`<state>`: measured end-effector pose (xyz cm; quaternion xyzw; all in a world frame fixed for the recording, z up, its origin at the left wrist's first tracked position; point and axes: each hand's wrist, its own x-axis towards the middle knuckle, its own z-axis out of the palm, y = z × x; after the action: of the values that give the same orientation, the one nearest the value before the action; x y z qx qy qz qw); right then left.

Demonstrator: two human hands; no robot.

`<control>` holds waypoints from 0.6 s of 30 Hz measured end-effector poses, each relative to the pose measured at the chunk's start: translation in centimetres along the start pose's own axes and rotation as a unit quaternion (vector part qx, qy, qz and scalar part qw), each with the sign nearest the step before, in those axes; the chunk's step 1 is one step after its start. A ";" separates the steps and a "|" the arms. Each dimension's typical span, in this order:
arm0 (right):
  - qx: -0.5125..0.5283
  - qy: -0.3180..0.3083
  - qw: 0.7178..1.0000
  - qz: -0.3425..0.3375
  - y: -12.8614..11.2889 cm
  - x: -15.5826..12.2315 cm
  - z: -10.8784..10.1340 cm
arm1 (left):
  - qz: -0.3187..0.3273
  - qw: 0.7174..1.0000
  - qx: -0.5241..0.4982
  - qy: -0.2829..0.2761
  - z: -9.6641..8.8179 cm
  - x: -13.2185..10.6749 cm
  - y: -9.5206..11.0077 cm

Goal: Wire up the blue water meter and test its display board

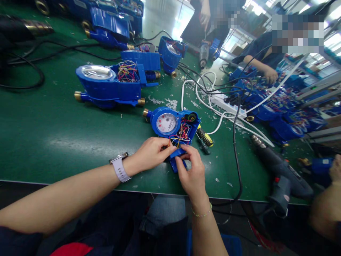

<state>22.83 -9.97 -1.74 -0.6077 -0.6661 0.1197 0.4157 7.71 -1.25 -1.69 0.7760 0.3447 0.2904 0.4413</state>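
Note:
A blue water meter (167, 122) with a round white dial lies in front of me, its wiring compartment uncovered. Red, yellow and white wires (183, 131) spill from the compartment toward my fingers. My left hand (150, 153), wearing a watch, is closed in a pinch on the wires at the compartment's near edge. My right hand (193, 169) grips a small blue plastic piece (177, 153) at that same edge, thumb and fingers closed around it. Whether this piece is joined to the meter is hidden by my fingers. A yellow-and-black screwdriver (204, 137) lies just right of the meter.
Another blue meter (109, 85) with exposed wires stands farther back left. A heat gun (282, 170) lies at right, its black cable (234, 142) crossing the green table (66, 149). Beyond are a white power strip (229, 104), plastic scraps and co-workers' hands (270, 74).

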 end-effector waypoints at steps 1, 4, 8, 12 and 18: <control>0.001 -0.001 1.000 -0.003 0.1 0.1 0.0 | 0.002 1.000 0.002 0.000 0.0 0.0 0.0; 0.005 0.000 1.000 -0.015 0.1 0.1 0.0 | 0.004 1.000 0.000 -0.003 -0.1 0.1 0.0; 0.003 0.002 1.000 -0.022 0.2 0.0 -0.1 | -0.006 0.999 -0.036 -0.008 -0.5 0.1 0.3; -0.002 0.002 1.000 -0.022 0.3 0.0 -0.2 | -0.009 0.999 -0.038 -0.025 -0.7 0.0 0.5; -0.019 0.002 0.999 -0.035 0.3 0.1 0.0 | -0.012 1.000 -0.022 -0.019 -0.8 0.1 0.1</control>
<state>23.11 -9.82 -1.90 -0.5923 -0.6881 0.0912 0.4090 7.23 -0.81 -1.27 0.7674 0.3391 0.2777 0.4679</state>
